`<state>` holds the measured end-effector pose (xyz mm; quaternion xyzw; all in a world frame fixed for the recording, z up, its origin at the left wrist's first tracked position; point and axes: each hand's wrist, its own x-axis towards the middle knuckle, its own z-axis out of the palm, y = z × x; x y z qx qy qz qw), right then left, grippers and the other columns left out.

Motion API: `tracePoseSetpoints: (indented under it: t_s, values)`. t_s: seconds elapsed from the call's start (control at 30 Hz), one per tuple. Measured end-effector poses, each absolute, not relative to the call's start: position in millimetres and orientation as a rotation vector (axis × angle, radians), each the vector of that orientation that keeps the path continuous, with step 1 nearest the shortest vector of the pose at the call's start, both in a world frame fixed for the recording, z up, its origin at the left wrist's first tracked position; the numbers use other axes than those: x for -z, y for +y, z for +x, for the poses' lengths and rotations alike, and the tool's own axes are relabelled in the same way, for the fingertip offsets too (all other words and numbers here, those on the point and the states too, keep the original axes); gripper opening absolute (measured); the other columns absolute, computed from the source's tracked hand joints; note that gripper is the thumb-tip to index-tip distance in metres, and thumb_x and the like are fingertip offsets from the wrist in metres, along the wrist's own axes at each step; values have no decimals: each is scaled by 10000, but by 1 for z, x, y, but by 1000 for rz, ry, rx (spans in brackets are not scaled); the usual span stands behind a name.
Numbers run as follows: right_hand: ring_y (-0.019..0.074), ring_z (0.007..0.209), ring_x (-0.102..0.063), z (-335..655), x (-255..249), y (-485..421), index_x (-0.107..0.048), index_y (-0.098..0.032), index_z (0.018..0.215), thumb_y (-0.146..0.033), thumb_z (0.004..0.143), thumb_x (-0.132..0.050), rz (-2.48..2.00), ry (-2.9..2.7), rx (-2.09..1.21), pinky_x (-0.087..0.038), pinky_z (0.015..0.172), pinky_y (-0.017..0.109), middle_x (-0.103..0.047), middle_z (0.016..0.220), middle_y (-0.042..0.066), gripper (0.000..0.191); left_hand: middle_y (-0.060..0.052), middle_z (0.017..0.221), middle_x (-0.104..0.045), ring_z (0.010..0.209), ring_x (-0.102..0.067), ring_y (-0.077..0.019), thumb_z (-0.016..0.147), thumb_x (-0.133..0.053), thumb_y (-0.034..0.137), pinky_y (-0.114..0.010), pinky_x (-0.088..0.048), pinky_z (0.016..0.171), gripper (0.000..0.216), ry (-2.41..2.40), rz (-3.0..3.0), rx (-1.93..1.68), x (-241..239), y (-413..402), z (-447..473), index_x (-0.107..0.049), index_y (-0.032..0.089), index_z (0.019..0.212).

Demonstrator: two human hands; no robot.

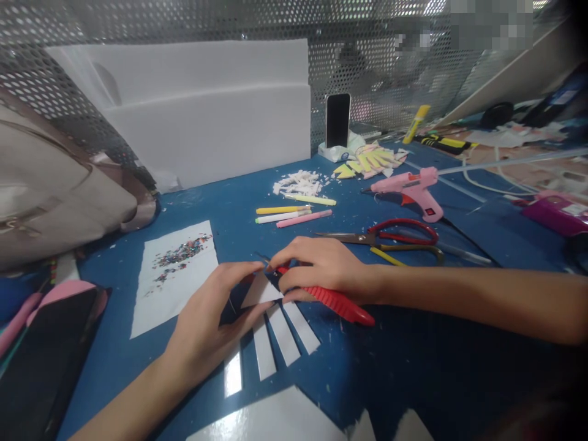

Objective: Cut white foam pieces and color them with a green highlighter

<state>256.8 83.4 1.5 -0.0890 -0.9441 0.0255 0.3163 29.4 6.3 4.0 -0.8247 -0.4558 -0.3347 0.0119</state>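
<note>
Cutter long axis diagonal, blade up-left; right hand clamped on it, left hand pinching paper.

Right hand grips red-handled tool; left hand pinches white paper, blue table.

Bare blue tabletop lies open toward five o'clock; red-handled metal scissors bar two o'clock, cut white paper strips lie at six.

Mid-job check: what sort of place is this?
Probably a craft worktable: a pink glue gun, red-handled scissors and cut paper strips lie on the blue tabletop, and the right hand grips a red-handled cutter, the left hand a paper piece.
</note>
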Motion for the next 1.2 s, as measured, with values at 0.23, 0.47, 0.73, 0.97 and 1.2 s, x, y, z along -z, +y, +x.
tracePoseSetpoints:
  t_s: [0.23,0.47,0.73,0.97,1.2]
  values:
    - [174,973,-581,257,-2,83,-652,-200,921,-303,978,-523,-223,-2493,-68,-459,811,296,-653,1162,45,174,-38,1066,-666,909,-674,-146,898,-591,400,-231,-550,759,351,-1454,-2578,1026,-5,6,29,-500,228,1190]
    - [174,978,-605,256,-2,84,-648,-183,946,-405,951,-560,-250,-2504,-135,-470,796,292,-656,1153,71,239,-16,1011,-635,891,-632,-122,899,-603,282,-224,-518,760,180,-1409,-2711,950,-9,8,29,-547,226,1059]
    - [176,968,-604,256,-1,84,-648,-188,955,-345,969,-539,-264,-2499,-112,-464,781,287,-665,1144,60,192,-26,1034,-601,936,-602,-105,885,-626,233,-196,-480,817,194,-1366,-2716,966,-8,7,30,-561,198,1064]
    - [172,997,-597,257,0,84,-636,-186,960,-329,977,-527,-260,-2520,-114,-471,804,289,-652,1181,55,180,-20,1018,-593,880,-611,-98,873,-636,211,-192,-485,774,153,-1325,-2713,981,-8,6,30,-567,204,1009]
    - [167,956,-602,256,-1,83,-635,-182,936,-332,970,-542,-250,-2494,-69,-466,773,282,-664,1154,54,180,-13,1022,-585,863,-599,-73,859,-655,184,-172,-469,776,137,-1309,-2722,985,-6,6,29,-583,199,976]
